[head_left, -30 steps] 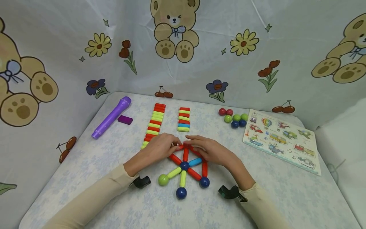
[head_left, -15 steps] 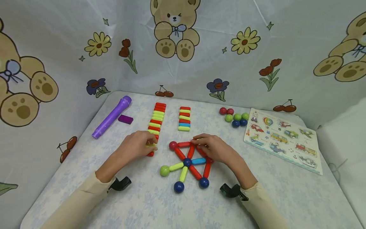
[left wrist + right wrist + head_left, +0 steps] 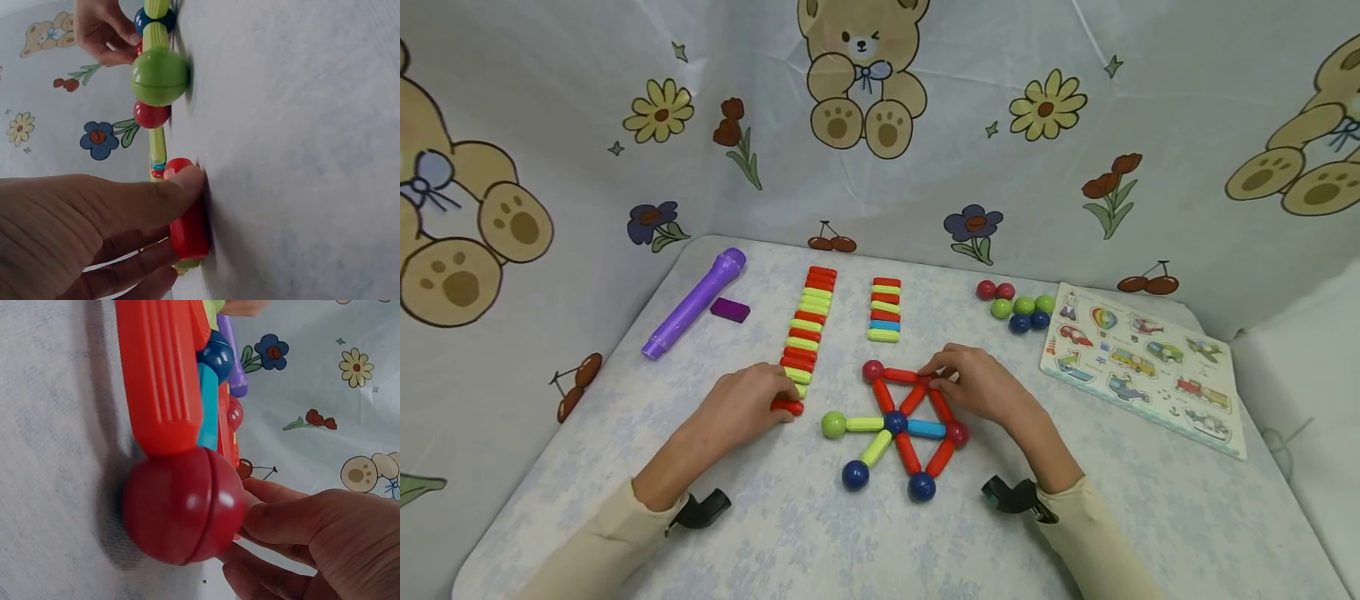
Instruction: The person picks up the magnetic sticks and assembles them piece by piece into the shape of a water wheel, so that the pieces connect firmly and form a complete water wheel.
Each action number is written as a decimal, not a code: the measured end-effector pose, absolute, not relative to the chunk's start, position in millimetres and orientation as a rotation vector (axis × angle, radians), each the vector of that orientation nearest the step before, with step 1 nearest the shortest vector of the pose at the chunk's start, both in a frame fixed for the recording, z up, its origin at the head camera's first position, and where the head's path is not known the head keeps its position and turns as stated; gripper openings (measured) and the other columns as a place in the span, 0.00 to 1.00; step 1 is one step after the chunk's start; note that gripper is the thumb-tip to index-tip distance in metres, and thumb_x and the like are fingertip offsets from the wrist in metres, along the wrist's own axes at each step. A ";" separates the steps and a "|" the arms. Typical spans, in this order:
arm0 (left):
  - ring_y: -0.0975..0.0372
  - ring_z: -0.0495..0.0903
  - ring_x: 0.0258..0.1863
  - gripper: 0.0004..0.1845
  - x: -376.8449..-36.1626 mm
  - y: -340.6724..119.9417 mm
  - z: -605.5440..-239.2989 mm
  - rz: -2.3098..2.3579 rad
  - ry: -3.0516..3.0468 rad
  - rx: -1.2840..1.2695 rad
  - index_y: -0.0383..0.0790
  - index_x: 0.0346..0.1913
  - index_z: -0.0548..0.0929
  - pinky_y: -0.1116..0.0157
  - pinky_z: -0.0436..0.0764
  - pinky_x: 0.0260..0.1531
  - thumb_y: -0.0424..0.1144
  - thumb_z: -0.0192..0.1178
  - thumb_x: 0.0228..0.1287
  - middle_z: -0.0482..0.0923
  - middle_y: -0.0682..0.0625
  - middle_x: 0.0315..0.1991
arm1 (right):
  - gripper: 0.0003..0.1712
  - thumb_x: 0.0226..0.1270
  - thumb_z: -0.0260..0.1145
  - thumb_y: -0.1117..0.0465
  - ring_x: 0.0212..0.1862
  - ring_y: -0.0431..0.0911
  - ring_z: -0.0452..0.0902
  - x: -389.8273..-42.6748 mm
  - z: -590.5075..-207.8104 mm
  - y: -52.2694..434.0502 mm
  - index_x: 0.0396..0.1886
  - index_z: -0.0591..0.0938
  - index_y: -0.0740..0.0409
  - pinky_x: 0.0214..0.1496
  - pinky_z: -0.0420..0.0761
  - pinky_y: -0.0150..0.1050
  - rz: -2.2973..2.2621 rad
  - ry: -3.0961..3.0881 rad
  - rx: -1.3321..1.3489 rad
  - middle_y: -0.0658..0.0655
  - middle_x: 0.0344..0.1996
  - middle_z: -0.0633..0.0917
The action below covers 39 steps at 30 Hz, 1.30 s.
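The left hand pinches a red rod between thumb and fingers, to the left of the blue hub ball and low over the table. The right hand, thumb and fingers bent, pinches the red corner ball just beyond the hub and a little to its right.

Six spokes run from the hub: three red, two yellow-green, one light blue. They end at three red balls, two blue balls and a green ball, the last directly left of the hub. Three red rim rods link balls beyond and to the right of it.

Farther out, beyond and left of the hub, lie a long row of rods, a short row of rods, a purple block and a purple toy microphone. Beyond and right of it sit loose balls and a vehicle picture board.
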<state>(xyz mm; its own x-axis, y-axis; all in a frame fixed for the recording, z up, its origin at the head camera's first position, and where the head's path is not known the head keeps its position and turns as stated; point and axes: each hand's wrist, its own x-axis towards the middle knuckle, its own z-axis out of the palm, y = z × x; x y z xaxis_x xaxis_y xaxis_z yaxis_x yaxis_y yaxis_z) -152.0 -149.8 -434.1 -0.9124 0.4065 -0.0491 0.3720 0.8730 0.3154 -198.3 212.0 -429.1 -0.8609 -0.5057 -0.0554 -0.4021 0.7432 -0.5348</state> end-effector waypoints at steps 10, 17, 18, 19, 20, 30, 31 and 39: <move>0.64 0.81 0.32 0.13 -159.8 -119.3 -429.8 0.630 2.935 0.601 0.41 0.49 0.92 0.65 0.83 0.32 0.42 0.78 0.66 0.87 0.55 0.35 | 0.11 0.72 0.75 0.68 0.45 0.43 0.85 -199.6 -424.5 216.9 0.50 0.93 0.54 0.50 0.88 0.42 -0.773 2.666 -0.733 0.48 0.41 0.90; 0.65 0.84 0.34 0.14 -167.2 -97.1 -429.8 0.881 2.877 0.561 0.39 0.54 0.89 0.67 0.86 0.34 0.40 0.74 0.71 0.87 0.54 0.35 | 0.10 0.72 0.75 0.66 0.44 0.42 0.85 -197.7 -422.0 216.9 0.50 0.93 0.53 0.49 0.87 0.40 -0.767 2.637 -0.715 0.47 0.40 0.89; 0.65 0.85 0.35 0.14 -167.9 -95.1 -430.4 0.903 2.868 0.559 0.39 0.54 0.89 0.67 0.87 0.35 0.40 0.73 0.71 0.88 0.54 0.36 | 0.10 0.72 0.75 0.66 0.44 0.42 0.85 -197.9 -422.0 216.8 0.50 0.93 0.53 0.48 0.87 0.40 -0.765 2.638 -0.716 0.47 0.40 0.89; 0.65 0.85 0.35 0.14 -168.4 -93.3 -430.9 0.922 2.860 0.557 0.38 0.54 0.89 0.67 0.87 0.36 0.40 0.73 0.71 0.88 0.54 0.36 | 0.10 0.72 0.75 0.66 0.44 0.42 0.84 -198.1 -422.1 216.7 0.50 0.93 0.53 0.48 0.87 0.40 -0.762 2.639 -0.715 0.47 0.40 0.89; 0.64 0.85 0.35 0.14 -168.9 -91.7 -431.6 0.935 2.853 0.555 0.38 0.55 0.89 0.67 0.88 0.36 0.39 0.73 0.71 0.88 0.53 0.36 | 0.10 0.72 0.75 0.66 0.44 0.42 0.84 -198.3 -422.1 216.6 0.50 0.93 0.53 0.48 0.86 0.40 -0.759 2.641 -0.713 0.47 0.40 0.88; 0.64 0.84 0.33 0.19 -172.8 -81.1 -437.4 0.906 2.802 0.499 0.37 0.60 0.87 0.70 0.84 0.29 0.40 0.74 0.70 0.88 0.51 0.37 | 0.10 0.72 0.75 0.66 0.44 0.42 0.84 -199.0 -419.8 216.6 0.50 0.92 0.53 0.48 0.86 0.40 -0.736 2.641 -0.716 0.48 0.40 0.89; 0.64 0.83 0.33 0.20 -173.4 -79.8 -438.3 0.896 2.796 0.506 0.37 0.60 0.87 0.70 0.83 0.29 0.40 0.75 0.70 0.88 0.52 0.37 | 0.10 0.72 0.75 0.66 0.44 0.42 0.84 -198.9 -419.4 216.7 0.50 0.92 0.53 0.48 0.86 0.40 -0.735 2.640 -0.716 0.48 0.40 0.89; 0.66 0.79 0.26 0.18 -177.0 -68.6 -446.1 0.822 2.812 0.568 0.37 0.59 0.87 0.70 0.81 0.26 0.39 0.74 0.71 0.87 0.51 0.36 | 0.09 0.71 0.76 0.65 0.44 0.42 0.84 -195.4 -417.2 216.7 0.49 0.92 0.53 0.50 0.87 0.41 -0.717 2.627 -0.728 0.46 0.40 0.89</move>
